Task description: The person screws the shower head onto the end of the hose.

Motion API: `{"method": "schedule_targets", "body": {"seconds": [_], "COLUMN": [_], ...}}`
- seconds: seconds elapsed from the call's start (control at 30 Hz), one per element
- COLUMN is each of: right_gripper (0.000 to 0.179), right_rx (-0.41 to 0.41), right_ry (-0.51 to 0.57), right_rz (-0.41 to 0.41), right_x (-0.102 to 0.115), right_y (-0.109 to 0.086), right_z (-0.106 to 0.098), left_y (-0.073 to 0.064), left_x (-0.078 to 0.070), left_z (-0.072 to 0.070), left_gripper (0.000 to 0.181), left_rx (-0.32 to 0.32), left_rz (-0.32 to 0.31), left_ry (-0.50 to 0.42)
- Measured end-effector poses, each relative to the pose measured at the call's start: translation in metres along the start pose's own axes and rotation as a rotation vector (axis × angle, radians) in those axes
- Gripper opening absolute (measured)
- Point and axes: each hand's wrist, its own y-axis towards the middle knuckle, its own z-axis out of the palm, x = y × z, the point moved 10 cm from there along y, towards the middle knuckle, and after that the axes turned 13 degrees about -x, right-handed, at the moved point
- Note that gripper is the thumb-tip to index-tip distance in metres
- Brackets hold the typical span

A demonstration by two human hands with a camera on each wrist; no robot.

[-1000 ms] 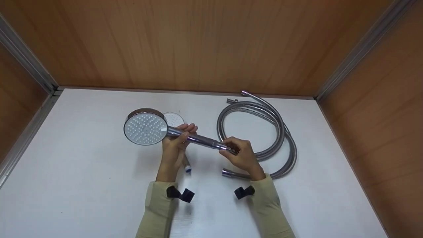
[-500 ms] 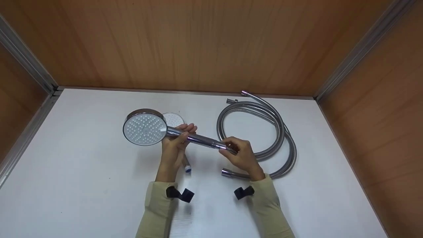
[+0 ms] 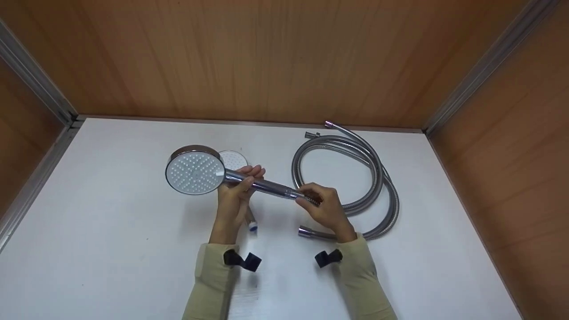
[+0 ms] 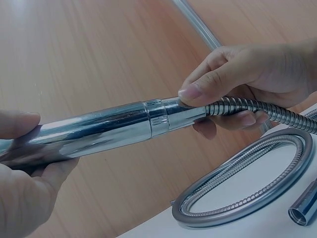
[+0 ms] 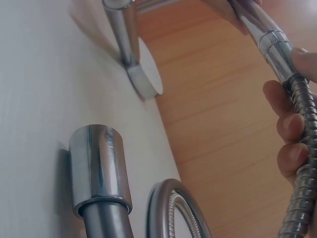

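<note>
A round chrome shower head [image 3: 195,172] with a pale nozzle face is held above the table, tilted, its face toward the head camera. My left hand [image 3: 232,204] grips its handle, thumb over the top and fingers beneath. At the handle's lower end, my right hand [image 3: 326,209] pinches the tapered metal fitting [image 4: 187,114] of a shower hose [image 5: 303,99]. The fitting sits flush against the handle in the left wrist view. From it the ribbed hose runs through my right fingers. Behind my left hand lies a second, smaller shower head [image 3: 234,160], its handle partly hidden.
Coiled metal hoses [image 3: 378,178] lie on the white table [image 3: 111,231] at the right. One hose end fitting [image 3: 306,231] points left below my right hand; two more ends lie near the back wall. Wooden panels [image 3: 266,58] enclose the back and sides.
My right fingertips have shifted very slightly on the hose fitting. The left hand and the shower head stay in place.
</note>
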Motion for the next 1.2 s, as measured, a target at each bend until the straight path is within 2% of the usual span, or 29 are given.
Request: {"method": "schedule_targets", "body": {"seconds": [0.23, 0.47, 0.8, 1.0, 1.2], "right_gripper": [0.012, 0.009, 0.004, 0.005, 0.007], "right_rx": [0.034, 0.053, 0.118, 0.147, 0.161], "right_ry": [0.022, -0.004, -0.043, -0.05, -0.02], "right_rz": [0.03, 0.021, 0.028, 0.004, 0.0], "right_x": [-0.003, -0.005, -0.004, 0.001, 0.003], "right_y": [-0.001, -0.004, -0.006, -0.004, -0.004], "right_z": [0.004, 0.008, 0.017, 0.021, 0.021], "left_y": [0.0, 0.0, -0.001, -0.001, -0.001], "left_x": [-0.001, 0.001, 0.0, -0.002, -0.002], "left_z": [-0.001, -0.005, -0.008, -0.009, -0.008], "left_gripper": [0.023, 0.024, 0.023, 0.024, 0.024], "left_rx": [0.007, -0.003, -0.001, -0.01, -0.007], "left_rz": [0.025, 0.016, 0.013, 0.024, 0.025], "left_ry": [0.042, 0.05, 0.045, 0.038, 0.027]}}
